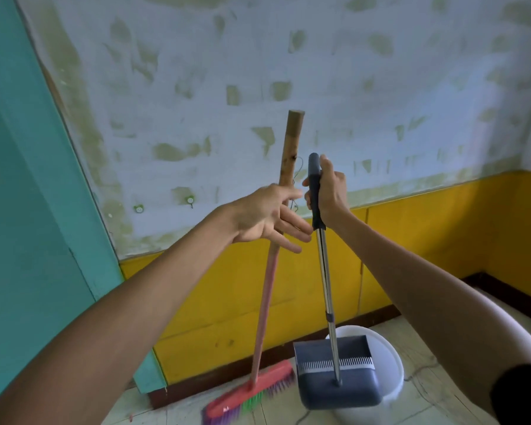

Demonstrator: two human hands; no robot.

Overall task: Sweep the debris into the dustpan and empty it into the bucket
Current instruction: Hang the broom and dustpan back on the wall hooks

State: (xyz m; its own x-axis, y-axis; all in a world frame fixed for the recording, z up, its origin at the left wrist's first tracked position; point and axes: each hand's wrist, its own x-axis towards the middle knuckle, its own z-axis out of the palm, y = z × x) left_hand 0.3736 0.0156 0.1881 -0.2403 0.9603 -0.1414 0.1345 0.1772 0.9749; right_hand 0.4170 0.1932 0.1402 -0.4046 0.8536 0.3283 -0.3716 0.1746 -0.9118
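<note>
My right hand [330, 191] is closed around the dark grip of the dustpan's metal handle. The grey-blue dustpan [334, 388] hangs tilted over the white bucket [391, 363] on the floor. The broom [265, 302] stands upright to its left, with a wooden and pink handle and a red head with purple and green bristles [249, 394] on the floor by the wall. My left hand [264, 217] is in front of the broom handle with its fingers spread and straight, not wrapped around it. I see no debris on the floor or in the pan.
A wall with a yellow lower band and dark skirting [288, 302] stands right behind the broom and bucket. A teal door frame [43, 210] fills the left. Pale floor tiles [426, 391] lie around the bucket, and a white curved object [509, 320] shows behind my right forearm.
</note>
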